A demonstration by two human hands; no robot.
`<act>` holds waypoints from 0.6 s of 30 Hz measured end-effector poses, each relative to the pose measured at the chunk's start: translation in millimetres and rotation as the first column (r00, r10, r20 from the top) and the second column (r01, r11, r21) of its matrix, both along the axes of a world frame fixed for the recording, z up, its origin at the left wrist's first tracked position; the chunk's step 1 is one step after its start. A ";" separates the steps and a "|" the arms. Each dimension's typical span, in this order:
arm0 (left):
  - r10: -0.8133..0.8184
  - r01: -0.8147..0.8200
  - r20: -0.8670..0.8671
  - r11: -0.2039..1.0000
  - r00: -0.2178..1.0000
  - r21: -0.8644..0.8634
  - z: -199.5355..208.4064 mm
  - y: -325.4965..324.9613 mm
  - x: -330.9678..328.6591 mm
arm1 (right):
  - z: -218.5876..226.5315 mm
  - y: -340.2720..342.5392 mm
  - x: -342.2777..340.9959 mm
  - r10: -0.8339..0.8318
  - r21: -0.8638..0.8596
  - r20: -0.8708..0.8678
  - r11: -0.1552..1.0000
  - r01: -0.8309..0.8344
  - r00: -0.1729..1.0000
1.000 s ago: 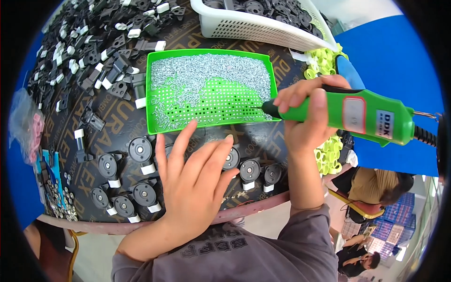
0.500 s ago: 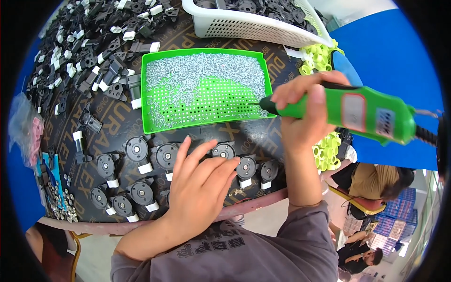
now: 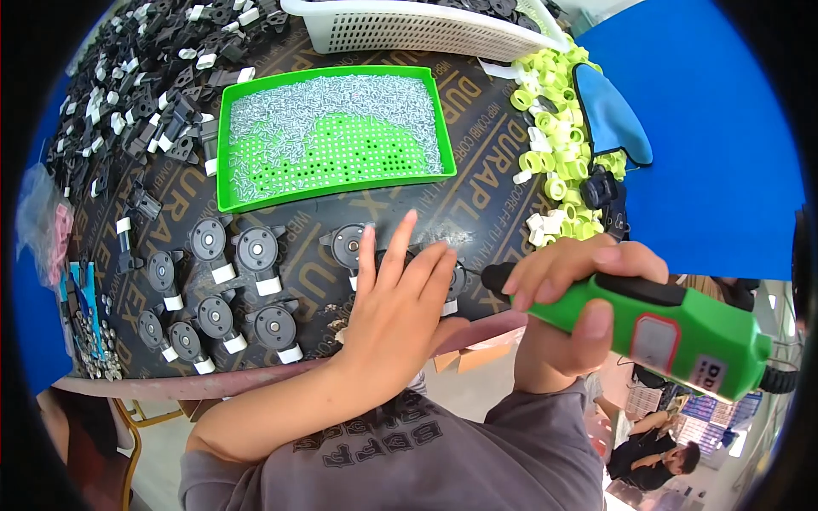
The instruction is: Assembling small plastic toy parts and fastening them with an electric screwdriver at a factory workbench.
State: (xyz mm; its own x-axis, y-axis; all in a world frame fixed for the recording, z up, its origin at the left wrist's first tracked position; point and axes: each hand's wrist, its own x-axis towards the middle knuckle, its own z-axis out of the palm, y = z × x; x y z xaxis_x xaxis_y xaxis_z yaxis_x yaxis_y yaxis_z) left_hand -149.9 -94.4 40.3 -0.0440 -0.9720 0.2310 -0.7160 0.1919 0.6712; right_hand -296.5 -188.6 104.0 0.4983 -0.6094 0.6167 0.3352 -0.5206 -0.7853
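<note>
My right hand is wrapped round a green electric screwdriver with a black nose, held low near the table's front edge. Its thin bit points left, close to a round black part with a white end. I cannot tell whether the bit touches it or carries a screw. My left hand lies palm down with fingers apart over the right end of the row, partly hiding several parts. One finger rests by another round black part. Beyond the hands sits a green perforated tray of small silver screws.
More round black parts lie in two rows to the left. A heap of black and white pieces covers the far left. A white basket of black pieces stands at the back. Yellow-green rings and a blue pad lie right.
The screwdriver in my right hand has come from the tray's right edge down toward the table's front edge, beside the parts. My left hand has shifted rightward along the row. The view has shifted.
</note>
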 end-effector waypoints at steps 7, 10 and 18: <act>0.053 -0.053 -0.001 0.994 0.999 -0.092 -18.7 -12.6 -7.8 | -20.5 3.3 -4.6 -0.024 -0.032 0.015 0.999 0.025 1.000; 0.059 -0.061 -0.023 0.995 0.998 -0.075 -17.9 -14.9 -7.2 | -22.1 -0.8 -6.1 -0.018 -0.036 0.004 0.999 0.018 1.000; 0.064 -0.066 -0.057 0.997 0.996 -0.045 -19.2 -17.5 -5.8 | -20.0 -11.1 0.9 0.108 0.040 0.056 0.993 -0.111 0.993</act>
State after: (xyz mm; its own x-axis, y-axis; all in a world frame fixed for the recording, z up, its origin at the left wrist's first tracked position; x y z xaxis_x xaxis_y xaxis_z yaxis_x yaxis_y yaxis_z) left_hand -155.7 -111.8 21.1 0.0333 -0.9605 0.2764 -0.6898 0.1780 0.7018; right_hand -295.5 -199.7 84.0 0.5305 -0.5795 0.6187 0.4306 -0.4445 -0.7855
